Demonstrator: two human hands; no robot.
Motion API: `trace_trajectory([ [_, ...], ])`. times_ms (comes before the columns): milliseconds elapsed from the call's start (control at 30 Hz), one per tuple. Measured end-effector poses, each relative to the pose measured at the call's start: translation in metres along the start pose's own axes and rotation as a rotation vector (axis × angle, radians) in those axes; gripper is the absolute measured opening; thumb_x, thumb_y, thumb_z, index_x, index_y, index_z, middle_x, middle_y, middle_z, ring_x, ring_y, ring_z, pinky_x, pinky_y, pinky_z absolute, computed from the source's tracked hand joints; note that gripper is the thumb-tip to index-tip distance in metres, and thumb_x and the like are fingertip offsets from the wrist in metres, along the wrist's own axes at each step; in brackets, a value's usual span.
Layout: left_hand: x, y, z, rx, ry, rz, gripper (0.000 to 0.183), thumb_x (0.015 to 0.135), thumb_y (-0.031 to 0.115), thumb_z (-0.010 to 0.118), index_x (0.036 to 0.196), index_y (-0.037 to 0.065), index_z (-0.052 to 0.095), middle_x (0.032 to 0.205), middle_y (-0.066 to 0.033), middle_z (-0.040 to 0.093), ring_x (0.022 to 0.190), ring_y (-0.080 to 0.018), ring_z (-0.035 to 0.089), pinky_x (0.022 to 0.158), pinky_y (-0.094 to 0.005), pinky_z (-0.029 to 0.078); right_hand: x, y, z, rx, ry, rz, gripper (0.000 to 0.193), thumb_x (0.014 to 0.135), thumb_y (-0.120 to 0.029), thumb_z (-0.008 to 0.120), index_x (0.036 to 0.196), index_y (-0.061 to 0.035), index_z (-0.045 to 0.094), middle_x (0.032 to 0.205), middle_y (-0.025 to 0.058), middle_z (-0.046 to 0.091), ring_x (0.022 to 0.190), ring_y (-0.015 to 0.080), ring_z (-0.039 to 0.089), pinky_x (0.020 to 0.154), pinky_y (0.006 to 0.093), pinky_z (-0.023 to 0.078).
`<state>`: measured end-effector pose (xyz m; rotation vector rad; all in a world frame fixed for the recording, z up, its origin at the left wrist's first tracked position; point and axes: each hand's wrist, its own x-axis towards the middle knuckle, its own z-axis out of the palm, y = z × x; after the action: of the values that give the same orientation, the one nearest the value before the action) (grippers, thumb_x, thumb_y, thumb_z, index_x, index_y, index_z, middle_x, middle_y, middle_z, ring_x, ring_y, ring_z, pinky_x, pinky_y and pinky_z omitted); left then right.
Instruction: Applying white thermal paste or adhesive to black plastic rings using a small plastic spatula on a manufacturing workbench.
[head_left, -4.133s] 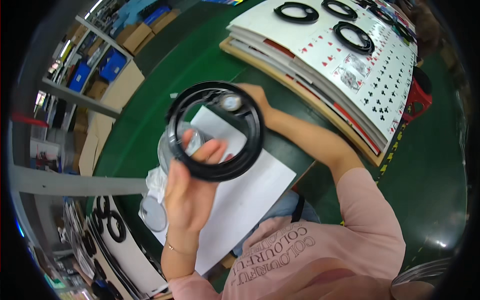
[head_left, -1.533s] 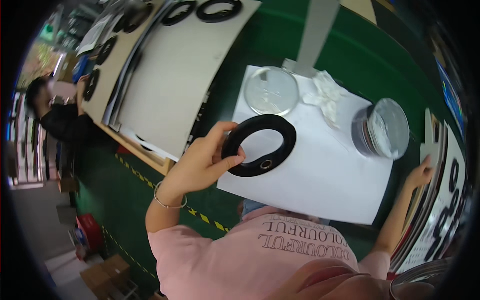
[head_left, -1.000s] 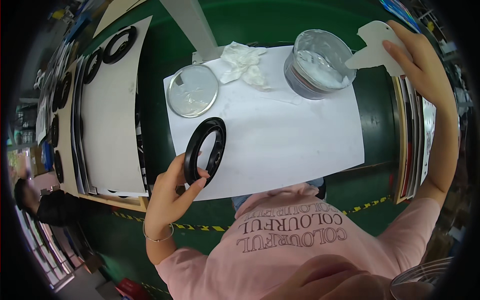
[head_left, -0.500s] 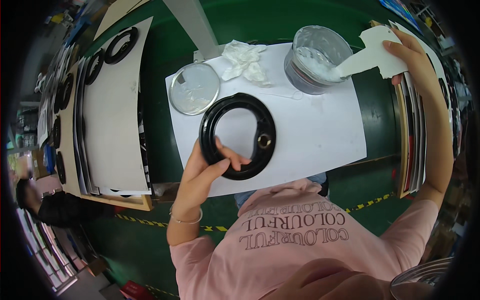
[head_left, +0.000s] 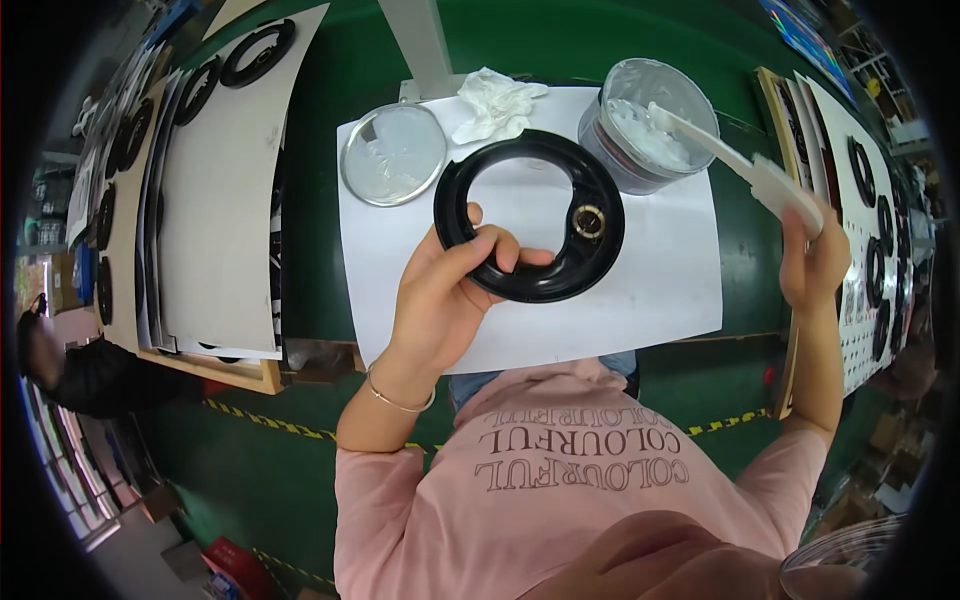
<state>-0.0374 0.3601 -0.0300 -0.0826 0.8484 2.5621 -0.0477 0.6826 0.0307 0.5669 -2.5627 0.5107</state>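
My left hand (head_left: 435,295) is closed on the lower left of a glossy black ring (head_left: 548,288), its fingers reaching through the ring's opening. A brass-coloured round insert (head_left: 588,222) sits in the ring's right side. The ring is held tilted above the white sheet. At the right, my right hand (head_left: 815,255) grips a flat white scraper (head_left: 778,190), now seen nearly edge-on. Its narrow end reaches into a clear tub (head_left: 650,182) holding a soft white paste (head_left: 645,138). Some paste clings to the scraper's tip.
A round clear lid (head_left: 395,155) and crumpled white tissue (head_left: 497,105) lie on the white sheet (head_left: 640,300). A grey post (head_left: 418,45) rises behind them. Boards with black rings stand left (head_left: 220,200) and right (head_left: 850,250). Another person's dark sleeve (head_left: 120,378) shows far left.
The ring and my left hand have moved up and to the right. My right hand has come lower, and the scraper has turned from broad face to edge, its tip still in the tub.
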Motion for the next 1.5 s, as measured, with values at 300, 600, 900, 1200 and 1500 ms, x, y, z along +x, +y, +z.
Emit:
trace_trajectory([
  [300, 0.003, -0.004, 0.001, 0.095, 0.009, 0.058, 0.014, 0.084, 0.005, 0.039, 0.098, 0.008, 0.038, 0.073, -0.0087, 0.05, 0.089, -0.0311, 0.056, 0.075, -0.0384, 0.048, -0.014, -0.013, 0.01, -0.349, -0.126, -0.551, 0.017, 0.074, 0.002, 0.053, 0.09, 0.0025, 0.057, 0.093, 0.0191, 0.059, 0.079, 0.0294, 0.061, 0.064, 0.0316, 0.051],
  [600, 0.002, 0.0, -0.005, 0.079, 0.034, 0.113, 0.014, 0.084, 0.005, 0.039, 0.097, 0.007, 0.04, 0.073, -0.0096, 0.049, 0.089, -0.0319, 0.056, 0.074, -0.0386, 0.048, -0.048, -0.027, -0.012, -0.457, -0.196, -0.513, 0.019, 0.077, -0.004, 0.05, 0.095, -0.0006, 0.057, 0.096, 0.0192, 0.058, 0.084, 0.0288, 0.06, 0.069, 0.0308, 0.05],
  [900, 0.001, -0.007, 0.001, 0.133, 0.016, 0.097, 0.017, 0.083, 0.004, 0.04, 0.099, 0.008, 0.039, 0.072, -0.0101, 0.049, 0.088, -0.0319, 0.056, 0.074, -0.0381, 0.048, -0.035, 0.016, 0.021, 0.806, 0.287, 0.866, 0.028, 0.085, -0.015, 0.05, 0.108, 0.0013, 0.049, 0.096, 0.007, 0.058, 0.083, 0.0128, 0.058, 0.07, 0.0239, 0.048],
  [1200, -0.001, -0.003, -0.009, 0.146, 0.05, 0.15, 0.019, 0.082, 0.002, 0.038, 0.1, 0.007, 0.039, 0.073, -0.0104, 0.05, 0.086, -0.0313, 0.056, 0.077, -0.0391, 0.046, -0.076, 0.007, 0.035, 1.015, 0.325, 1.164, 0.03, 0.085, -0.02, 0.05, 0.109, -0.002, 0.048, 0.097, 0.0056, 0.058, 0.084, 0.011, 0.058, 0.067, 0.0225, 0.05],
  [1500, -0.002, -0.01, -0.005, 0.18, 0.011, 0.152, 0.018, 0.08, 0.0, 0.04, 0.097, 0.008, 0.039, 0.071, -0.0116, 0.05, 0.084, -0.032, 0.057, 0.077, -0.0397, 0.044, -0.042, 0.019, 0.007, 0.641, 0.321, 0.699, 0.029, 0.085, -0.014, 0.053, 0.108, 0.0033, 0.05, 0.097, 0.0064, 0.058, 0.083, 0.0083, 0.055, 0.074, 0.0212, 0.043],
])
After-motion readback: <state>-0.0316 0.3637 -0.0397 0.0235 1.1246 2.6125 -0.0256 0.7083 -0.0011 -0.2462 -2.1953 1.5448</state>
